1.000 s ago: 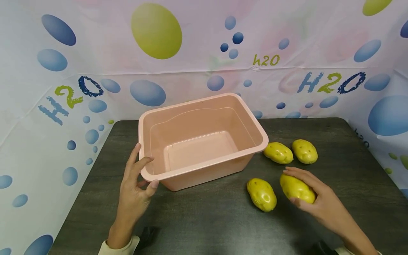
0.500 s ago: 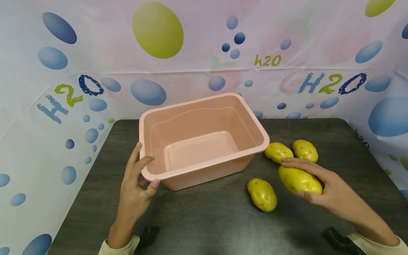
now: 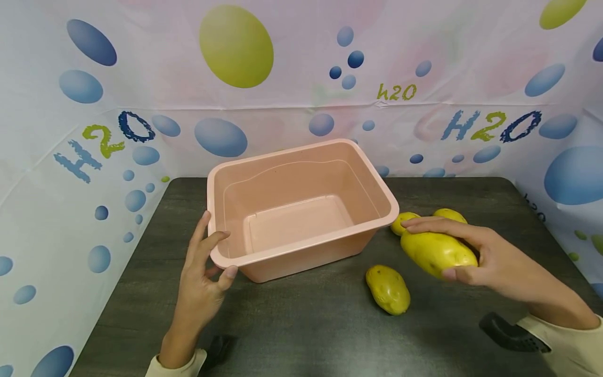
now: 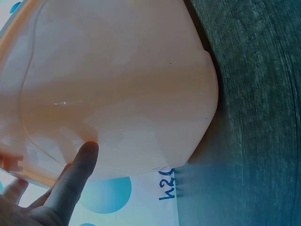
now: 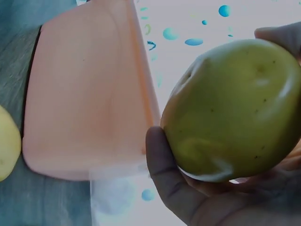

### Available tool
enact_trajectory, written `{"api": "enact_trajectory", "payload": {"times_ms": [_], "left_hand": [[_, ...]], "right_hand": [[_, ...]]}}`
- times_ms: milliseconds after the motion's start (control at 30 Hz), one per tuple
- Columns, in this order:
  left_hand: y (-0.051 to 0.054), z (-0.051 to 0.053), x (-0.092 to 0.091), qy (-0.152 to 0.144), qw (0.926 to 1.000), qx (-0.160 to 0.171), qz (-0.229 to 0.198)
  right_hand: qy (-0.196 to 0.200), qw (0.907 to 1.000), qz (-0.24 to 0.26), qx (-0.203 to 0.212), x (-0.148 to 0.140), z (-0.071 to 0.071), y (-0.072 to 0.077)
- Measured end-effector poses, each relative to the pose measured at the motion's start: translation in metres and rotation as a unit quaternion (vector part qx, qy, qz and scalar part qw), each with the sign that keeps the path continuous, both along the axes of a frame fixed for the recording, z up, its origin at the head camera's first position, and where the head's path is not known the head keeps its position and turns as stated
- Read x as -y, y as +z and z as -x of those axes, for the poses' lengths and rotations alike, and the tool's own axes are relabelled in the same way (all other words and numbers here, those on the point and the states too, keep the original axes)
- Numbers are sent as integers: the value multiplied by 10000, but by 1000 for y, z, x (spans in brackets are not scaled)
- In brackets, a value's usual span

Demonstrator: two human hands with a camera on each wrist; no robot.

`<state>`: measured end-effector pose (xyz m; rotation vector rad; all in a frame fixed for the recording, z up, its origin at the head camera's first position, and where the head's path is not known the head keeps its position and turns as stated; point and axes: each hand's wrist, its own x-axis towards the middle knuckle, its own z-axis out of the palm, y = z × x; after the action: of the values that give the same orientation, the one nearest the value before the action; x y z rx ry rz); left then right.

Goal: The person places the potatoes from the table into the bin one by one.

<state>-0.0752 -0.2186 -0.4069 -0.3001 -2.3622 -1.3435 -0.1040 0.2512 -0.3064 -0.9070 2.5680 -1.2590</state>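
A pink plastic basin [image 3: 292,256] stands on the table, its inside bare. My left hand [image 3: 200,277] grips its near left corner, with fingers over the rim and thumb at the outer wall; the left wrist view shows a finger [image 4: 77,176] against the basin. Raised above the table right of the basin, a yellow potato [image 3: 435,254] is held in my right hand [image 3: 490,256]. The right wrist view has this potato [image 5: 235,110] large between thumb and fingers. Another potato [image 3: 388,289] lies in front of the basin's right end.
Two more potatoes lie behind my right hand, partly hidden: one [image 3: 400,222] beside the basin's right wall, another [image 3: 451,214] farther right. The dark table [image 3: 301,335] meets a white backdrop [image 3: 292,63] with printed blue and green ovals at the back and sides.
My right hand has lifted the potato off the table and brought it up and slightly toward the basin, covering parts of the two rear potatoes. My left hand stays on the rim.
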Motion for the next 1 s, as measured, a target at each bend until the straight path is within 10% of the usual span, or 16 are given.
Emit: {"api": "enact_trajectory", "payload": {"times_ms": [367,1000], "left_hand": [[2,-1,0,53,10000,54,5],[2,-2,-1,164,9997,169,45]], "right_hand": [[786,9911,635,869,18,35,18],[1229,9398,1474,2829,76,101,36]]}}
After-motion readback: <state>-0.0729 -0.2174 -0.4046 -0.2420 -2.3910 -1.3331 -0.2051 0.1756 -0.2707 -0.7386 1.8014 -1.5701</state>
